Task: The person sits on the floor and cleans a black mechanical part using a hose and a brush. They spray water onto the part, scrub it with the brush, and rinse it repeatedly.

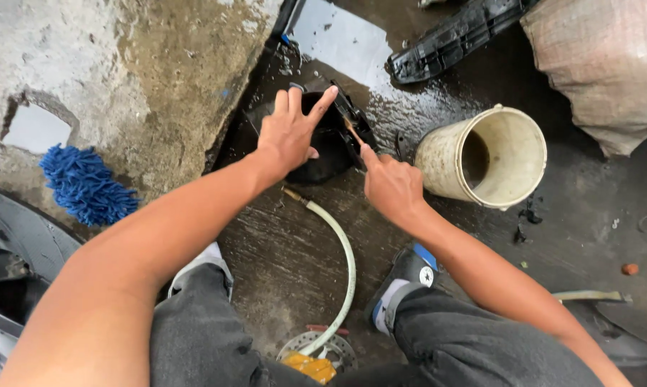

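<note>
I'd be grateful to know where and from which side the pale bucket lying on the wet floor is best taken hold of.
Probably by the rim of the bucket. It lies on its side, mouth open toward the lower right, so the edge is clear to pinch from that side. The right hand is the nearer one; the left hand rests on the black part.

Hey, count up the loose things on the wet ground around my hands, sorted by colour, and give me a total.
Black: 2, the part under the left hand and right hand, and the panel
Blue: 1, mop head
Cream or white: 2, bucket and hose
Total: 5
</note>
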